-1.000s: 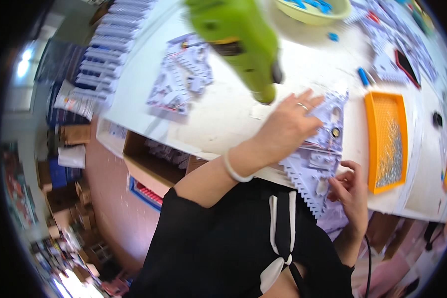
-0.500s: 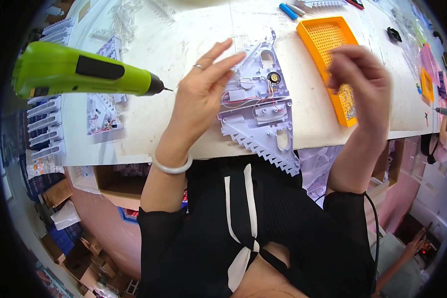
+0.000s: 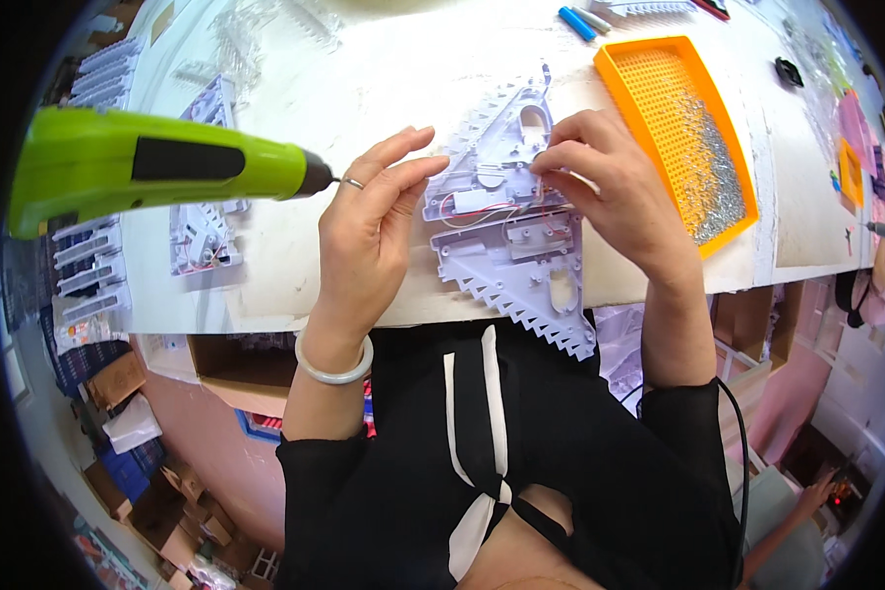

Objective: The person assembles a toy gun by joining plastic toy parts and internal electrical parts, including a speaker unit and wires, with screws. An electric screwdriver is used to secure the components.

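Observation:
Two white plastic casing halves lie on the table in front of me, the upper half (image 3: 516, 123) and the lower half (image 3: 492, 264), both saw-toothed on one edge. Thin red and white wires run between them. Over the upper half, my right hand (image 3: 615, 177) has its fingertips pinched near the wires, and whatever they hold is too small or hidden to name. The round black speaker there is covered by that hand. My left hand (image 3: 369, 221) is beside the upper half's left edge, fingers stretched out, holding nothing visible. A green electric screwdriver (image 3: 177, 162) is at the left, its bit close to my left hand's ring.
To the right stands an orange tray (image 3: 615, 74) with small silver screws (image 3: 723, 187) heaped along its side. Other casing parts (image 3: 202, 241) lie at the left, beside stacked white pieces (image 3: 90, 265). Blue and grey cylinders (image 3: 577, 24) lie at the back. Clear plastic parts (image 3: 251, 44) are at the far left.
My right hand has come from over the orange tray leftward onto the upper casing half. My left hand has drawn back slightly. The tray's screw end is now uncovered.

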{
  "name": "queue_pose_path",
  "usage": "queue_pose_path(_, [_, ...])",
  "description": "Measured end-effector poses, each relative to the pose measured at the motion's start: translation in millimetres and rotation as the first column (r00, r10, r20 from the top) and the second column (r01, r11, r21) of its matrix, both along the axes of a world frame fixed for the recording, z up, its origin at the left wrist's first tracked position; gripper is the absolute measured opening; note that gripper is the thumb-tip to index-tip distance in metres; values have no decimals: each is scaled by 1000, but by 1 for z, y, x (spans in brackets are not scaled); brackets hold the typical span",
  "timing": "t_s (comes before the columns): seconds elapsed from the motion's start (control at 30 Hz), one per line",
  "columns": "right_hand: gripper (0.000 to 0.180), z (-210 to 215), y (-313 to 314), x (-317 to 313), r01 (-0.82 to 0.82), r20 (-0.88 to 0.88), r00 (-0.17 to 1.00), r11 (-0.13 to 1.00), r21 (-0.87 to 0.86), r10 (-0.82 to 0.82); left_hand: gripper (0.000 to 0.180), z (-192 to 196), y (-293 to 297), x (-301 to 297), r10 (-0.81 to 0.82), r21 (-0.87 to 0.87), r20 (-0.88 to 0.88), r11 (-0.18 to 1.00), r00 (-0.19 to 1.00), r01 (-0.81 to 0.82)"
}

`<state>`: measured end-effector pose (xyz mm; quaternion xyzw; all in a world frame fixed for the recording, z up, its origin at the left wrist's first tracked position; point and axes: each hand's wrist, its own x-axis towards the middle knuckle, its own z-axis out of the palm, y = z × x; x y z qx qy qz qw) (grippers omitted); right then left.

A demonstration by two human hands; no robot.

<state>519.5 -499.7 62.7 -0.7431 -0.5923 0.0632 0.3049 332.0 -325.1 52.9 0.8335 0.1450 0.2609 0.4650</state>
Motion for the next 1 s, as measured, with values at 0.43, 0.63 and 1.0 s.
queue_pose_path(0.43, [27,2,-23,18,23,-389,920,997,-74,-50,33,-16,1,-1,-110,206,36,974,993,100])
queue_pose_path(0.63, [39,6,-13,10,-70,-189,976,981,182,105,26,-7,4,16,-212,388,26,903,977,185])
queue_pose_path(1.0, [26,-11,8,-11,-95,140,987,992,82,83,24,-7,-1,23,-224,463,-39,860,974,216])
